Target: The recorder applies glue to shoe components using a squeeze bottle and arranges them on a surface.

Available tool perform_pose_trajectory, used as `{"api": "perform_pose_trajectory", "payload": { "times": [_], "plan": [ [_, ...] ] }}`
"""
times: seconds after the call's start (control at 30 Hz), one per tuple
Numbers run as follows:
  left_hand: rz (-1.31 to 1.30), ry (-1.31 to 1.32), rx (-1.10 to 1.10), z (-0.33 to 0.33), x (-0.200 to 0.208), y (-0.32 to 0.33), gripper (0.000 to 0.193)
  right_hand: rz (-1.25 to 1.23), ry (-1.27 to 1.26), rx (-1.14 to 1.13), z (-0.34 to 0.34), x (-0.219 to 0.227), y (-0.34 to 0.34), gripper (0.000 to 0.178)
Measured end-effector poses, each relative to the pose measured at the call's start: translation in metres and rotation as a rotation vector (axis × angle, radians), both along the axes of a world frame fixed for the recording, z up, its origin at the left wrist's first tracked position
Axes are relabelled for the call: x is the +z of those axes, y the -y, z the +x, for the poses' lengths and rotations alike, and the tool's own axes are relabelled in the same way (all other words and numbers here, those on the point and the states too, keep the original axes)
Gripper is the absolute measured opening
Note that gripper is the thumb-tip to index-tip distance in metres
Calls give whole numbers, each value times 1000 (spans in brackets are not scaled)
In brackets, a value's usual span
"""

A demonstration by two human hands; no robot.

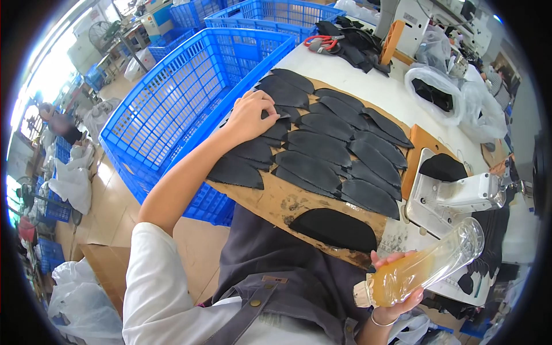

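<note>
My left hand [251,117] is at the upper left of a brown cardboard sheet [253,198], its fingers pinching a black, curved fabric-like piece [283,114] by the edge. The fingers partly cover that piece. Several similar dark pieces lie overlapped in rows on the cardboard, one of them a wide oval piece [316,150] in the middle. A separate matte black piece [336,229] rests close to the near edge. In my right hand [397,303], low on the right, is a clear plastic bottle [428,264] of yellowish liquid, tilted with its pale cap toward the lower left.
Left of the cardboard stands a large blue crate [167,103]. A white sewing machine [460,192] sits at the right, with another black piece [443,167] on it. Red-handled pliers [322,42] and black scraps lie at the back, near a plastic bag [434,95].
</note>
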State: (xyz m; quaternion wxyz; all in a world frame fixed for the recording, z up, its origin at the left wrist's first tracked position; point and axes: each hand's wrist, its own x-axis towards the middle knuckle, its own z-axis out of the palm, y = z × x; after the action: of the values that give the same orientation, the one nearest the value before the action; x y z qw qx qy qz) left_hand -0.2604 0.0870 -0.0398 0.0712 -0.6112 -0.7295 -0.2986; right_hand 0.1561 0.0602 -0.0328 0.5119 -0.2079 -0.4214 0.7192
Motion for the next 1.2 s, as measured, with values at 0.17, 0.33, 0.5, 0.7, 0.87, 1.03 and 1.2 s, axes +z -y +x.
{"api": "perform_pose_trajectory", "payload": {
  "times": [0.17,0.33,0.5,0.7,0.87,1.03,1.2],
  "plan": [
    [-135,1,92,4,15,0,23,4,17,-9,5,2,1,70],
    [147,-171,171,33,31,16,31,8,70,-19,6,9,2,73],
    [291,-53,-518,104,9,77,19,235,272,-197,-21,20,-8,74],
    [375,-49,-554,130,-29,99,22,574,396,-23,-91,28,-23,74],
    [456,-73,-561,126,-35,100,20,1447,891,51,-116,37,-20,68],
    [482,-154,-611,120,-29,99,21,928,738,157,-122,13,-15,68],
    [466,-163,-597,120,-35,96,18,1012,660,47,-116,2,-20,67]
  ]
}}
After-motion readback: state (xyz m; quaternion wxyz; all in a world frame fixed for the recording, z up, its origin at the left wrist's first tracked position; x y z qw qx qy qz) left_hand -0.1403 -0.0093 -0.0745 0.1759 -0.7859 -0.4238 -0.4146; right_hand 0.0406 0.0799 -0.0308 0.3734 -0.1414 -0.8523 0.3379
